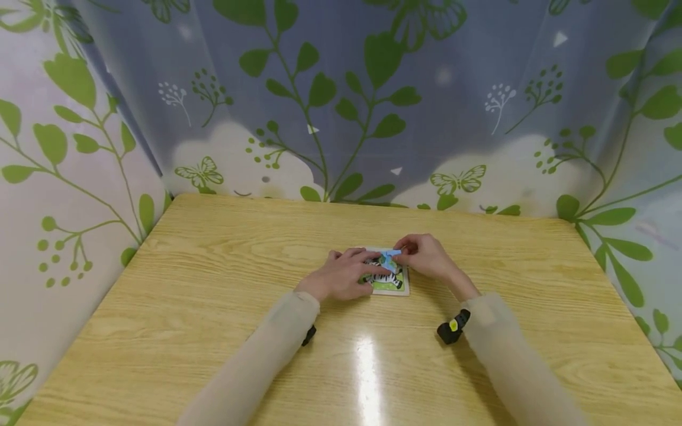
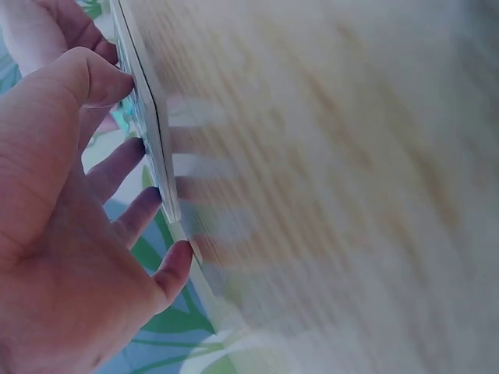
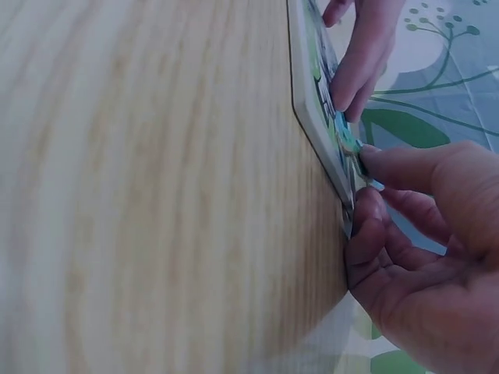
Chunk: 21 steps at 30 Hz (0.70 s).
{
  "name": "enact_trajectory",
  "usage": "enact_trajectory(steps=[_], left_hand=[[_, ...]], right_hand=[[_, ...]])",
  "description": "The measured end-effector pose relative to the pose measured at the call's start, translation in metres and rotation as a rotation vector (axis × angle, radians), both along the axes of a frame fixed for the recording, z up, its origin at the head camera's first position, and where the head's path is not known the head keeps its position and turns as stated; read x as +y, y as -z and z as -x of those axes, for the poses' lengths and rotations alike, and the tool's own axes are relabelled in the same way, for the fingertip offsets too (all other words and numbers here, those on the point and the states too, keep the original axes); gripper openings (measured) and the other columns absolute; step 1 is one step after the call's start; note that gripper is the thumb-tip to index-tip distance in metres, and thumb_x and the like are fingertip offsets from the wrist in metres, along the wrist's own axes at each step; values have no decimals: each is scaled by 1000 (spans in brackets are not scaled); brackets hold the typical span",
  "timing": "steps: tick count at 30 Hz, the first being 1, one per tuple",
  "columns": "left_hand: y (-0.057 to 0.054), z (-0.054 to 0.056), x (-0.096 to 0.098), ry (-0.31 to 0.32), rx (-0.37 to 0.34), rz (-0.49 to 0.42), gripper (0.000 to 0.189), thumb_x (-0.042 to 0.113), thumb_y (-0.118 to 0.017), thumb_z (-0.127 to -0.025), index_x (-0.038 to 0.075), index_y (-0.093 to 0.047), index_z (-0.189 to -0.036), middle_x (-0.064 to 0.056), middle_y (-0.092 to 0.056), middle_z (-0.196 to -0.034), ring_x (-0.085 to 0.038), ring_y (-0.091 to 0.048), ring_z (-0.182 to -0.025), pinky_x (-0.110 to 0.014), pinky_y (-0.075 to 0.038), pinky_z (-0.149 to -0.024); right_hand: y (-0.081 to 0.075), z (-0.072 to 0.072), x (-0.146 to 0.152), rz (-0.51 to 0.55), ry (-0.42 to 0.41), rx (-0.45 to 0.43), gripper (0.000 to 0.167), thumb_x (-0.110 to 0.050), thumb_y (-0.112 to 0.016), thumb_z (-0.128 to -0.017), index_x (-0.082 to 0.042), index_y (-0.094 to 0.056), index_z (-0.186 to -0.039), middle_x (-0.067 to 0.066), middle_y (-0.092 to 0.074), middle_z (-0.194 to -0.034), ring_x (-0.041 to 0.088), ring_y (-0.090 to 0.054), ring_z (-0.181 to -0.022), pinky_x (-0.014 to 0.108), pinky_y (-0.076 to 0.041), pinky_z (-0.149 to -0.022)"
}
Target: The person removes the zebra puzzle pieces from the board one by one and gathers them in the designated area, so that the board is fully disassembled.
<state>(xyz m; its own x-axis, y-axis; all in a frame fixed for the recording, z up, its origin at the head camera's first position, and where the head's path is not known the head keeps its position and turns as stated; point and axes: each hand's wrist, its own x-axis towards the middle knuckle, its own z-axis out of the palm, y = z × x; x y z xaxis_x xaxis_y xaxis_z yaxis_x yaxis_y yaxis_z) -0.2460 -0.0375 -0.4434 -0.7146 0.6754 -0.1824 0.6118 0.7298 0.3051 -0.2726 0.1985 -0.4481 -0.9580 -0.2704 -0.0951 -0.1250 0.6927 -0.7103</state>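
A small square puzzle board (image 1: 391,290) with a zebra picture on green lies flat on the table. My left hand (image 1: 341,278) reaches over its left part, fingers spread and fingertips on the picture. At the board's upper right, my right hand (image 1: 427,257) pinches a light blue puzzle piece (image 1: 393,253) between thumb and fingertips. The right wrist view shows that piece (image 3: 348,135) tilted up at the board's face, close by the left fingertips. In the left wrist view, the board's pale edge (image 2: 148,101) runs beside the left thumb and fingers. Part of the zebra is hidden under the left hand.
The wooden table (image 1: 213,248) extends around the board on all sides. A patterned curtain (image 1: 341,118) with leaves and butterflies hangs behind it and at both sides. A black wrist device (image 1: 453,327) sits at the right cuff.
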Motion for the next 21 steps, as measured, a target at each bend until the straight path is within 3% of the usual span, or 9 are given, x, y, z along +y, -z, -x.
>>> enact_trajectory(steps=[12, 16, 21], left_hand=[[-5, 2, 0, 8, -15, 8, 54, 32, -53, -99, 44, -47, -151, 6, -28, -170, -33, -25, -156, -66, -31, -112], [-4, 4, -2, -5, -29, -42, 52, 30, -57, -97, 38, -53, -149, 5, -31, -168, -32, -28, -156, -64, -31, -113], [0, 6, -7, -43, -38, -98, 57, 33, -62, -93, 28, -53, -150, 1, -35, -167, -28, -32, -154, -60, -32, -115]], right_hand=[[1, -3, 16, 138, 69, -33, 23, -17, -68, -99, -4, -70, -118, 13, -70, -97, 18, -56, -76, 27, -46, -64], [-2, -3, 30, 138, 86, -32, 24, -16, -68, -99, -1, -68, -118, 16, -71, -97, 17, -58, -70, 26, -49, -60], [-5, -2, 50, 91, 108, 30, 23, -14, -69, -98, 0, -68, -116, 19, -72, -98, 18, -62, -74, 26, -49, -62]])
